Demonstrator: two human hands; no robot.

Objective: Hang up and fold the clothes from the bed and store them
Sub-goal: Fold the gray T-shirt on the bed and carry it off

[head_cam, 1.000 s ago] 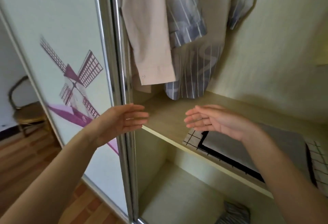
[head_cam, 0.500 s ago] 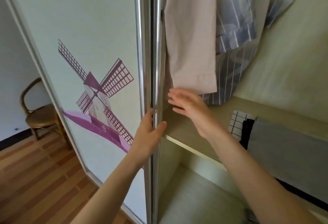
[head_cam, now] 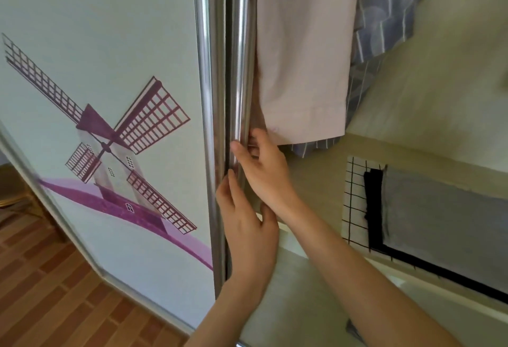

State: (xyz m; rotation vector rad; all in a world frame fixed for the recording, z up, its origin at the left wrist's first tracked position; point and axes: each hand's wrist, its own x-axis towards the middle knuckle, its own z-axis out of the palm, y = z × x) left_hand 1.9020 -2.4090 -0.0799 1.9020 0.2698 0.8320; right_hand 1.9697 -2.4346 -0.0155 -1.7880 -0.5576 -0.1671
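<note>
Partly hidden fingertips [head_cam: 248,144] (behind door edge [head_cam: 242,71])

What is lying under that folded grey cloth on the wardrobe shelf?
Under the grey cloth lies a black piece, itself on a white fabric with a black grid. Only their edges show; the rest is covered.

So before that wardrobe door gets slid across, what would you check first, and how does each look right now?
1. Both hands on the door edge: ok. Left hand and right hand grip the chrome strip.
2. Pink garment clear of the door's path: not ok, it hangs right against the edge.
3. Striped shirt clear: ok, it hangs further in.
4. Folded clothes fully on the shelf: ok.
5. Fingers safe from pinching: cannot tell, the right fingertips curl behind the strip.
</note>
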